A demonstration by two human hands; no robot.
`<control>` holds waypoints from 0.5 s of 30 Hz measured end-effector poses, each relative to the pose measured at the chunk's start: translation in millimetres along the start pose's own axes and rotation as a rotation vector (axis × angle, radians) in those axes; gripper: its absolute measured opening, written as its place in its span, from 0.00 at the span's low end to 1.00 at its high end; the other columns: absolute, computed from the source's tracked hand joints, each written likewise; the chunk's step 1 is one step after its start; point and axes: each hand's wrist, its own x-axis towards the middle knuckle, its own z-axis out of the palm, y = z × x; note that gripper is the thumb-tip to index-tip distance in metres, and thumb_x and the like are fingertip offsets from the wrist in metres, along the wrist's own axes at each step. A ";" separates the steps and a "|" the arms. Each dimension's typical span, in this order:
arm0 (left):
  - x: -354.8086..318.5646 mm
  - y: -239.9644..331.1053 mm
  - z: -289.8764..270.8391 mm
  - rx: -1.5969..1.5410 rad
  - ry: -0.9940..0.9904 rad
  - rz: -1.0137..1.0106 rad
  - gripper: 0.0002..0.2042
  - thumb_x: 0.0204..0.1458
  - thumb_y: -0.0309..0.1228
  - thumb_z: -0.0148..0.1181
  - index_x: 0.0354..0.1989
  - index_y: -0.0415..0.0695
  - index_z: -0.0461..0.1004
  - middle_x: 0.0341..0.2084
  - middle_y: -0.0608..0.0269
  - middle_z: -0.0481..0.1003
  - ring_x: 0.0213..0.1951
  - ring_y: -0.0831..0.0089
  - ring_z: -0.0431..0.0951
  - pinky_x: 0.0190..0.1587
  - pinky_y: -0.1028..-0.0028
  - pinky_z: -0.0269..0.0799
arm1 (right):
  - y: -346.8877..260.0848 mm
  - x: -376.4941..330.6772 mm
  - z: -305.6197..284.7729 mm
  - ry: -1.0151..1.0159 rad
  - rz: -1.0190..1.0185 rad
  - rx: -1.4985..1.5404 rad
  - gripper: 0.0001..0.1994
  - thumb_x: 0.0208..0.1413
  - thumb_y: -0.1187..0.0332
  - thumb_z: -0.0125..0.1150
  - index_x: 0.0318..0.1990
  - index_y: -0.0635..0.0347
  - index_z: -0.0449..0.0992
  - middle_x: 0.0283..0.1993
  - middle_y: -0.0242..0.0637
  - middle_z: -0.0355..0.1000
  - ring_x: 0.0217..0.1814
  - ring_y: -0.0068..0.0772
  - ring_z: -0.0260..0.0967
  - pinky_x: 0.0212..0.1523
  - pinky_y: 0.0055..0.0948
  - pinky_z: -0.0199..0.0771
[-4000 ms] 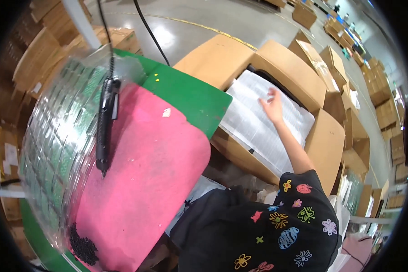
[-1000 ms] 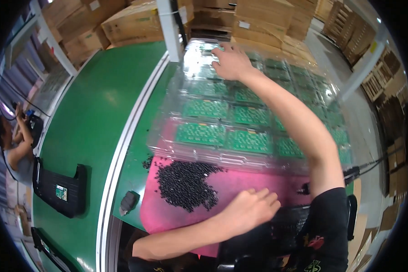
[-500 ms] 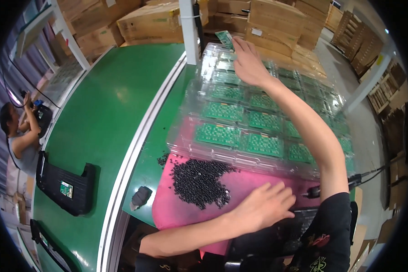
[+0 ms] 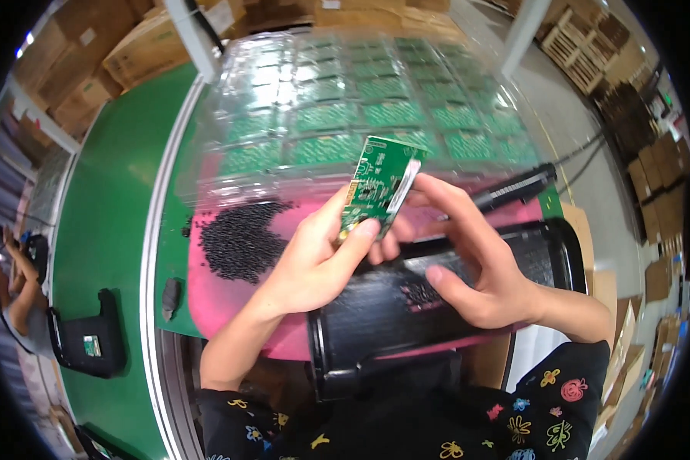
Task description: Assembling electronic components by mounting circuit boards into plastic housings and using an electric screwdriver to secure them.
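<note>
A green circuit board [image 4: 379,178] with a white connector along one side is held up, tilted, in front of me. My left hand [image 4: 314,257] grips its lower end, thumb pressed on its face. My right hand [image 4: 487,264] is beside the board's right edge, thumb and fingers spread; its fingertips are near the connector, and I cannot tell whether they touch it. Below both hands lies a glossy black plastic housing [image 4: 383,322], partly covered by the right hand. Left of my left hand is a pile of small black screws [image 4: 238,244] on a pink mat [image 4: 211,307].
Stacked clear trays [image 4: 207,180] of green boards fill the far side. A dark corded tool [image 4: 517,188] lies at the right. To the left runs a green conveyor [image 4: 123,230] carrying a black housing [image 4: 107,330] with a board. A person [image 4: 23,295] works beyond it; cartons [image 4: 146,57] stand behind.
My right hand has come back from the far trays, and the board is now in my left hand, which has risen off the mat. My view has shifted, showing the black housing more fully.
</note>
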 end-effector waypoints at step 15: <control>-11.0 -5.7 0.7 0.352 -0.500 -0.285 0.29 0.45 0.18 0.48 0.62 0.35 0.59 0.37 0.54 0.78 0.32 0.74 0.80 0.33 0.77 0.73 | 8.9 -67.0 -0.8 0.031 -0.214 -0.499 0.34 0.39 0.77 0.71 0.59 0.66 0.66 0.40 0.36 0.76 0.36 0.38 0.72 0.40 0.33 0.69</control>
